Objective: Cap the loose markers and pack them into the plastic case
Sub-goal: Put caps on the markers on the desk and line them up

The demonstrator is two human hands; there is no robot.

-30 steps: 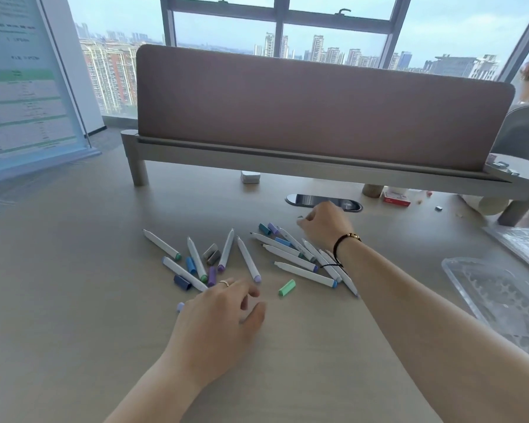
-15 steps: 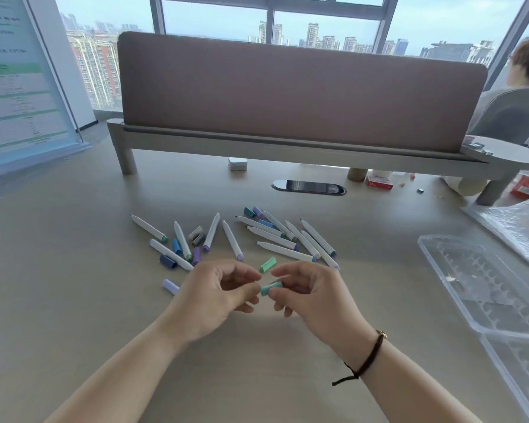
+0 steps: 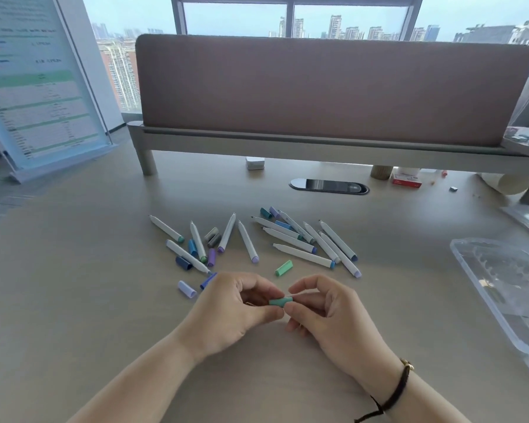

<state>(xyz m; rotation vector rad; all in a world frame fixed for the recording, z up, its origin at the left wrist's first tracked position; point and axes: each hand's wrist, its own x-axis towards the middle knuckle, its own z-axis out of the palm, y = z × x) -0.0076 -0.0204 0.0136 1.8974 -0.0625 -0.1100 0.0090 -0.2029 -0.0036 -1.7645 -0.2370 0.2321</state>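
Nearer now — beige desk (image 3: 74,285), window (image 3: 348,16)

markers (image 3: 290,254) mid-desk (image 3: 74,300) | case (image 3: 507,288) right of them | divider (image 3: 333,87) behind | 1 cap (image 3: 187,289), perhaps, nearest left

Bare forearms, one banded wrist

Both forearms are bare, with no sleeves in view. The right hand (image 3: 333,312) has a thin dark cord bracelet (image 3: 396,392) around its wrist, carrying a small gold-coloured bead or clasp on top and loose cord ends trailing below. The left hand (image 3: 229,309) has a bare wrist.
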